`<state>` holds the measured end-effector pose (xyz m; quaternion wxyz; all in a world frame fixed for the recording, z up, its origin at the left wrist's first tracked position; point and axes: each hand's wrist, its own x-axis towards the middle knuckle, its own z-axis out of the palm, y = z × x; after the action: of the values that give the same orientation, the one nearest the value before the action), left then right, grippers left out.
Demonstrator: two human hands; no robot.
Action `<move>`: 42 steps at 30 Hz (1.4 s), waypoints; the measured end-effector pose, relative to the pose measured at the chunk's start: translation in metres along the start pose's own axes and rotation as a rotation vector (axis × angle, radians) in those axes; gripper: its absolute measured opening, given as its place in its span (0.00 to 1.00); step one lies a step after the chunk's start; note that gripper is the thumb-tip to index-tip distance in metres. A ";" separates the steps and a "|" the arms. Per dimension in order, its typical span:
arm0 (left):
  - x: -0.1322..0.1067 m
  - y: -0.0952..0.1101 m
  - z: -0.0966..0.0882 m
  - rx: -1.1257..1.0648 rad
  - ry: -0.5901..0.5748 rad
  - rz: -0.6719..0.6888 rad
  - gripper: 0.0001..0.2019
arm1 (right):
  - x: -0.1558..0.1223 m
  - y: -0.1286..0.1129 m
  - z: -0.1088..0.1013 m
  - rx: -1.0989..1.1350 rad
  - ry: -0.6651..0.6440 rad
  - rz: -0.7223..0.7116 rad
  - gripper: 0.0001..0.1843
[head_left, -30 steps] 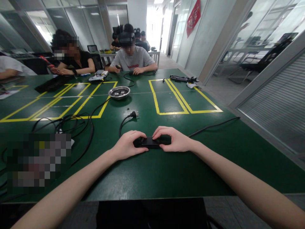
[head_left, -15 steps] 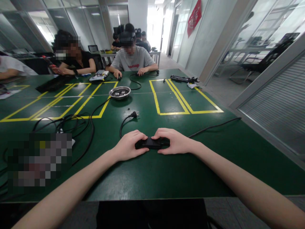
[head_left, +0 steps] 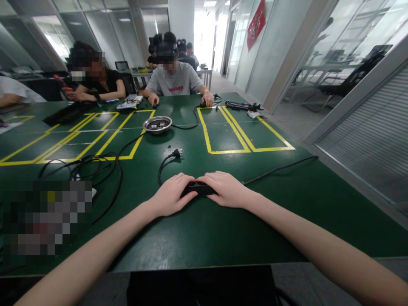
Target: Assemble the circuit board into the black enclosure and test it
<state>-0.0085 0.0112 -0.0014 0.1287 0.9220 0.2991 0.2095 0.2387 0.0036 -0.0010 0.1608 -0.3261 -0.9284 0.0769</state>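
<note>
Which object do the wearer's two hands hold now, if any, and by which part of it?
A black block is held by its two ends: the left hand grips the left end, the right hand the right end.

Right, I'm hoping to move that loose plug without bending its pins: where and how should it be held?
I'd pinch the black plug by its thick body, coming from above: its bare pins point right, its cord trails off the left end, and the left hand sits nearer.

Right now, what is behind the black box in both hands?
Behind the black box are a black plug and, farther back, a metal bowl. The left hand and right hand hide whatever lies behind the box's ends.
</note>
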 end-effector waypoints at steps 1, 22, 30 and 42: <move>0.000 0.000 0.000 0.017 -0.003 0.002 0.15 | 0.000 0.000 0.000 -0.003 -0.004 -0.004 0.19; 0.005 0.005 -0.003 0.214 -0.062 0.074 0.16 | -0.001 0.001 -0.003 -0.146 0.007 -0.109 0.21; 0.003 0.011 -0.003 -0.099 0.066 -0.191 0.17 | -0.003 0.008 0.001 -0.271 0.195 -0.239 0.25; 0.001 0.008 0.005 -0.035 0.194 -0.169 0.12 | -0.005 0.005 -0.001 0.043 0.159 -0.074 0.22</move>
<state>-0.0016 0.0049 -0.0027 0.1324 0.8667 0.3828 0.2912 0.2454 0.0044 -0.0020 0.2437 -0.2934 -0.9222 0.0645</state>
